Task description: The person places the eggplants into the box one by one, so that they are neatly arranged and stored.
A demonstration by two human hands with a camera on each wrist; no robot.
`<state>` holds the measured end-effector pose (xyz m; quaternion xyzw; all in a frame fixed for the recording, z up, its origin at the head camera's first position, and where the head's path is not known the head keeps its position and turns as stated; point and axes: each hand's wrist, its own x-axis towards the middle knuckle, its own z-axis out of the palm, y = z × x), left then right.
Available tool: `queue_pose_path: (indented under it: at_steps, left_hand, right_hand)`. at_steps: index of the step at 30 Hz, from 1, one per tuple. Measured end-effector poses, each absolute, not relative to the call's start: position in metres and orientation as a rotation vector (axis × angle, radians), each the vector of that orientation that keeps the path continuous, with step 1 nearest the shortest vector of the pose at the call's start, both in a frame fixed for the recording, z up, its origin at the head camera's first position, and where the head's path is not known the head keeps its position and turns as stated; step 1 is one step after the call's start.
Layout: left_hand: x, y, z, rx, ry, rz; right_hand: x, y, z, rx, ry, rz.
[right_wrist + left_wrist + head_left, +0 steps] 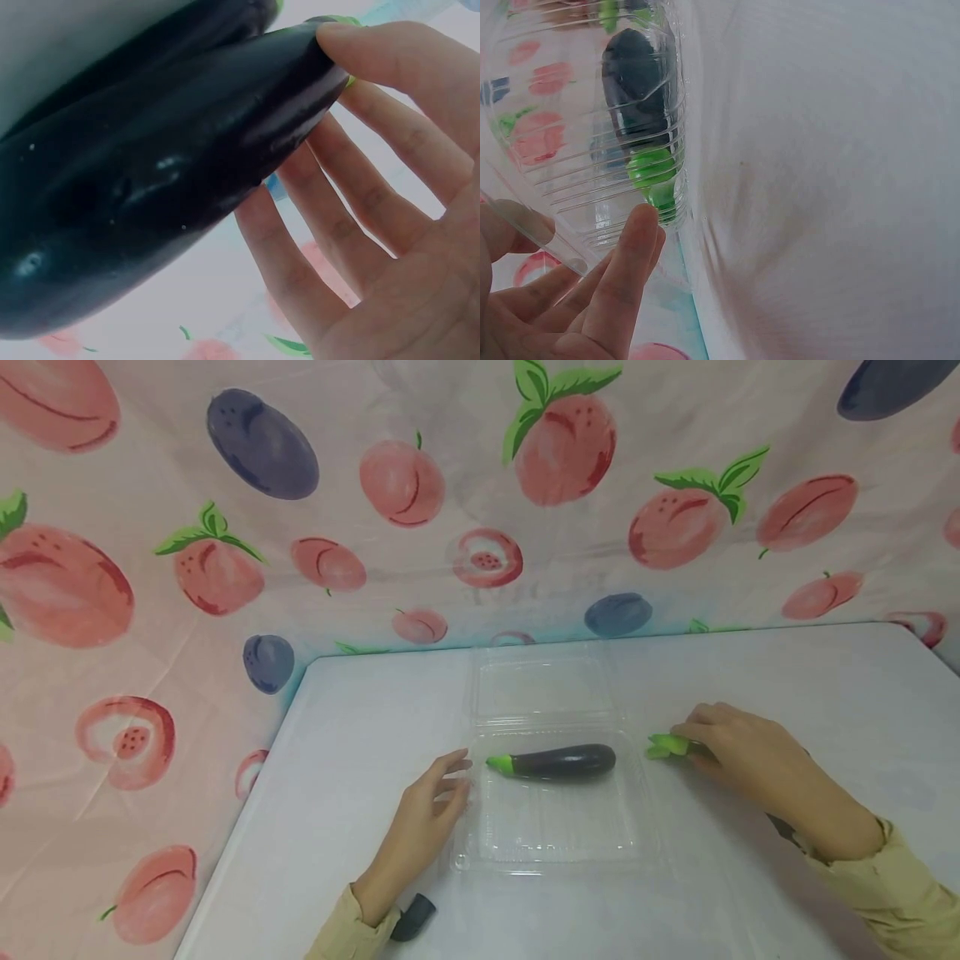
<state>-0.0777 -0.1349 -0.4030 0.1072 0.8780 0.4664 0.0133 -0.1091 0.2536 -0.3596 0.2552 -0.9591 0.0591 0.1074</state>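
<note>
A dark purple eggplant (562,762) with a green cap lies in the open clear plastic clamshell box (555,852), cap pointing left. My left hand (425,822) is at the box's left edge, its fingers loosely bent around the rim; the left wrist view shows the eggplant's green cap (652,174) through the ribbed wall, close to a fingertip. To the right of the box, my right hand (750,760) pinches another eggplant (165,172) near its green cap end, thumb on top and fingers underneath. Against it lies one more eggplant (180,49), partly hidden behind it.
The clamshell's lid (543,685) lies folded back flat toward the rear. A white-covered table (360,718) bears everything. Fruit-printed cloth (450,410) hangs behind and at the left. A dark object (414,918) is by the left wrist.
</note>
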Motion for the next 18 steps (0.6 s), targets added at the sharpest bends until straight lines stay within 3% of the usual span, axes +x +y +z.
queue_pose_path:
  at_steps: [18]
  left_hand:
    - [-0.079,-0.135,-0.404,0.336,2.729,1.462]
  right_hand:
    - [-0.104,0.240,-0.343,0.790,-2.752,0.196]
